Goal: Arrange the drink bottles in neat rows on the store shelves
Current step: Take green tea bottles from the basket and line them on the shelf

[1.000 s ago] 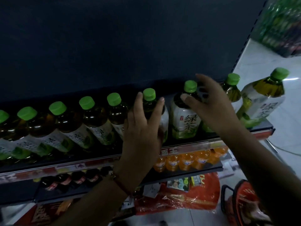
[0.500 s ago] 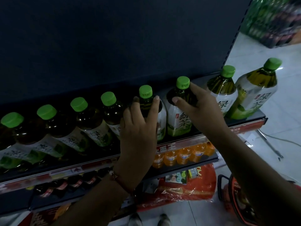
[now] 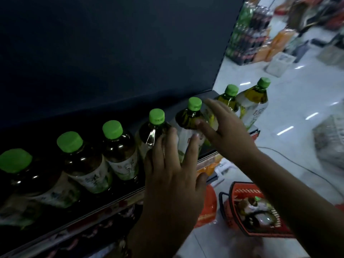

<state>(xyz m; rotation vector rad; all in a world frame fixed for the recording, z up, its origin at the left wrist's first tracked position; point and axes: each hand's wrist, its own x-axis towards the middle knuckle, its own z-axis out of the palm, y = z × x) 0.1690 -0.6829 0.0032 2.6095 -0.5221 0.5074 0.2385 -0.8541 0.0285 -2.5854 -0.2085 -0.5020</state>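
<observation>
A row of green-capped bottles (image 3: 119, 146) stands on the dim shelf (image 3: 206, 155). The left hand (image 3: 173, 175) lies flat against one bottle (image 3: 154, 131), fingers (image 3: 189, 148) spread. The right hand (image 3: 227, 131) hovers beside the next bottle (image 3: 189, 116), fingers loosely apart (contact unclear). A red basket (image 3: 247, 192) sits on the floor.

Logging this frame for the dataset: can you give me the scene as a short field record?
setting: store shelf, dark back panel
items: green-capped tea bottles upright in a row, seven visible
left hand: open, fingers against fourth bottle
right hand: open, touching fifth bottle
floor: red basket holding goods
lower shelves: mostly hidden, dim
</observation>
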